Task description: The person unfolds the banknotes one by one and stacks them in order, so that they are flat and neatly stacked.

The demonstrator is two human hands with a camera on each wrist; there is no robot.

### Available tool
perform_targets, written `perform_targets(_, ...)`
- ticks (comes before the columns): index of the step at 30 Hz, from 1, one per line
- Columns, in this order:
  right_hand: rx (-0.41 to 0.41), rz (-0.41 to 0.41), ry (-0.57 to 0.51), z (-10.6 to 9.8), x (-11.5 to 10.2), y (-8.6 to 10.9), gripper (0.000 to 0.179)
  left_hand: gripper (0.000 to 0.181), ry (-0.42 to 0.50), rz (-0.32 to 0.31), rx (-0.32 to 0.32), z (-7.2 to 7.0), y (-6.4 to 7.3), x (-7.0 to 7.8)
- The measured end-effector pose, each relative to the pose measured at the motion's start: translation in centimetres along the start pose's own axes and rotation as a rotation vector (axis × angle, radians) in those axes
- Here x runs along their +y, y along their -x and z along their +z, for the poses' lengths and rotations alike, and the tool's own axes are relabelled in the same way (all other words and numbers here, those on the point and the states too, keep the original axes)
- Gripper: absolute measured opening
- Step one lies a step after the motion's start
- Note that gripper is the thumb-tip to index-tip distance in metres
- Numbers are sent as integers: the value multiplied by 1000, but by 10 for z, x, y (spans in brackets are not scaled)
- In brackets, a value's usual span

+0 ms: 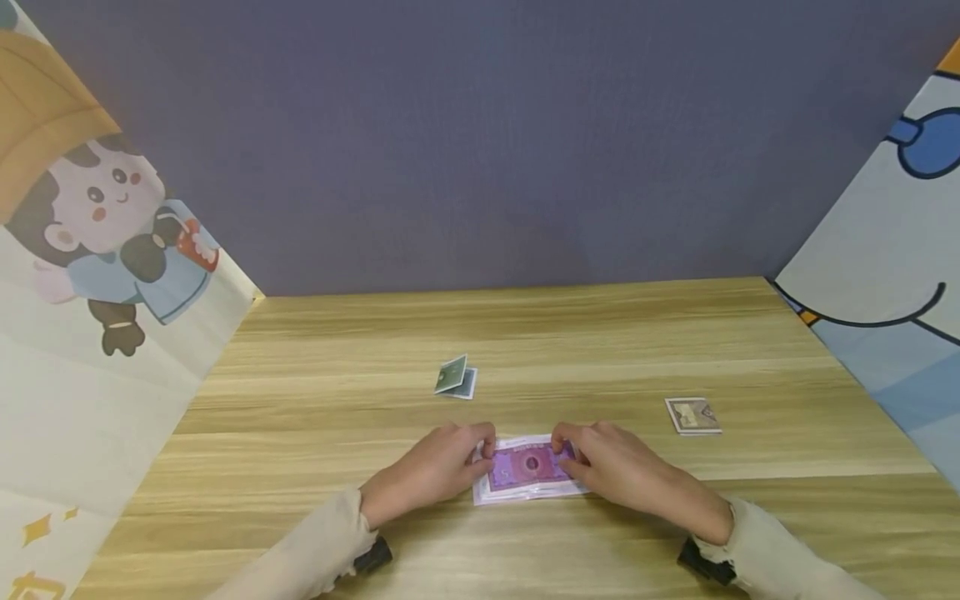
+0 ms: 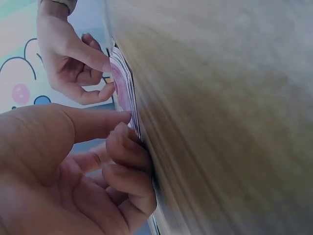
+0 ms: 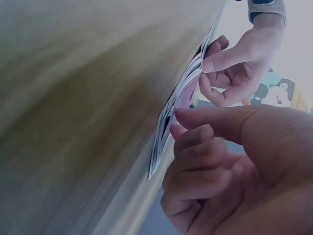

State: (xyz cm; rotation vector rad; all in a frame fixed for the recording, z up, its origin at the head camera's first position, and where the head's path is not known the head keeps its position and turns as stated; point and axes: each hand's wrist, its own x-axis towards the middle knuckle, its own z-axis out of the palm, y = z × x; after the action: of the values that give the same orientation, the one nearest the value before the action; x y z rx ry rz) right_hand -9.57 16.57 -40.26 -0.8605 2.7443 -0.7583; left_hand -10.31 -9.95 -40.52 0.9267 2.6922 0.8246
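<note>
A small stack of purple play banknotes (image 1: 531, 464) lies flat on the wooden table, directly in front of the person. White-edged papers show under the top note along its near side. At the stack's left end, the left hand (image 1: 431, 465) pinches it between thumb and forefinger. The right hand (image 1: 626, 468) does the same at the right end, its other fingers curled in. Seen edge-on in the right wrist view, the layered notes (image 3: 157, 147) fan slightly apart. From the left wrist, the stack (image 2: 122, 81) appears between both thumbs.
Beyond the left hand stands a folded green note (image 1: 452, 375), half raised like a tent. A folded brown note (image 1: 693, 416) lies to the right, past the right hand. A dark wall (image 1: 480, 150) closes the table's back, with cartoon-printed panels (image 1: 67, 400) at the sides.
</note>
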Motion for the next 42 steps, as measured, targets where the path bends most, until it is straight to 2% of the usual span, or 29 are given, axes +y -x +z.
perform_targets(6,-13,-11,13,-2,-2,2,12,13,3,18,-37,-2,0,1)
perform_targets(11,-20,-8,10,-3,-4,5,22,11,10,18,-55,-3,1,0)
perform_targets(14,-17,-2,21,-4,-4,6,28,9,21,14,-86,-6,2,0)
perform_targets(17,-18,-1,30,-4,-6,7,30,6,44,9,-145,-13,5,-1)
perform_targets(19,-20,-7,36,-5,-7,6,30,10,51,8,-189,-19,8,-3)
perform_targets(22,-13,-27,41,-6,-10,4,28,20,41,31,-242,-29,15,-6)
perform_targets(24,2,-42,37,-6,-12,2,25,23,11,58,-250,-35,19,-8)
perform_targets(27,49,-69,21,-7,-15,-5,20,24,-9,84,-237,-43,23,-10)
perform_targets(33,191,-109,-32,-11,-23,-28,10,18,37,43,-195,-57,23,-25)
perform_targets(37,248,-137,-73,-15,-29,-47,10,15,65,11,-127,-67,19,-44)
perform_targets(42,296,-143,-79,-20,-35,-75,14,12,80,-59,-9,-79,10,-66)
